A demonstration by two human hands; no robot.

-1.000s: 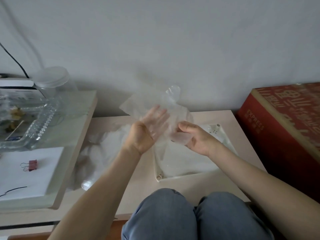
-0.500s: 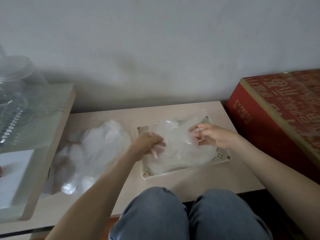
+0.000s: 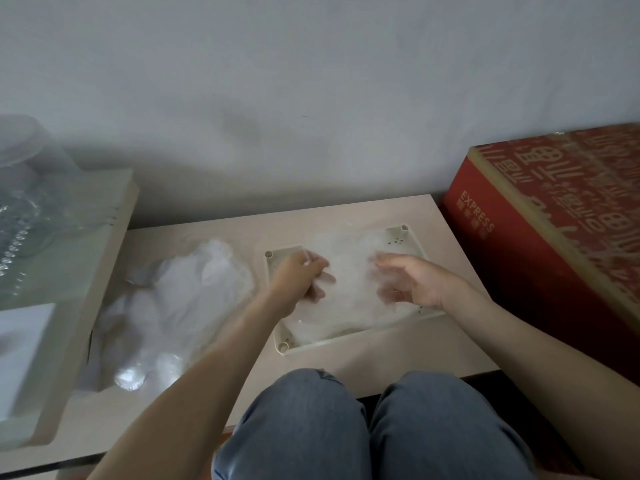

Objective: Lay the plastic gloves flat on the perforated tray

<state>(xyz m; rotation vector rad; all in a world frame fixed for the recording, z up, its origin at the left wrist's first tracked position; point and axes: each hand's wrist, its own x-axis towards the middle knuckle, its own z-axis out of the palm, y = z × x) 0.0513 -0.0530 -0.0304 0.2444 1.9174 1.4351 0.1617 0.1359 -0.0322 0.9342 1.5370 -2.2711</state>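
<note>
The only writing you can read is on the red carton [image 3: 550,244] at the right of the frame: "EXPRESS" in pale capitals on its side face. Just below that word sits a line of smaller characters, and large pale characters cover its top. Both are too blurred and too angled to read, and the carton is cut off by the right edge.

In the centre, on the low beige table [image 3: 457,344], lies the perforated tray [image 3: 410,245]. A clear plastic glove [image 3: 349,292] is spread over most of it, so you see only the tray's corner posts, its rims and a few small holes near the upper right and lower right corners.

Your left hand [image 3: 299,278] is over the tray's left part, its fingers curled and gripping the film. Your right hand [image 3: 414,282] is over the right part with its fingers loosely spread. They look hazy through the plastic, so it is unclear whether they lie on the film or under it.

Left of the tray, a heap of plastic gloves [image 3: 180,303] lies crumpled on the table, and single gloves cannot be told apart in it.

At the left edge a higher side table [image 3: 86,271] carries blurred clear glassware [image 3: 24,209] and a white sheet [image 3: 20,341], both cropped. Your knees in blue jeans [image 3: 311,427] fill the bottom of the frame.
</note>
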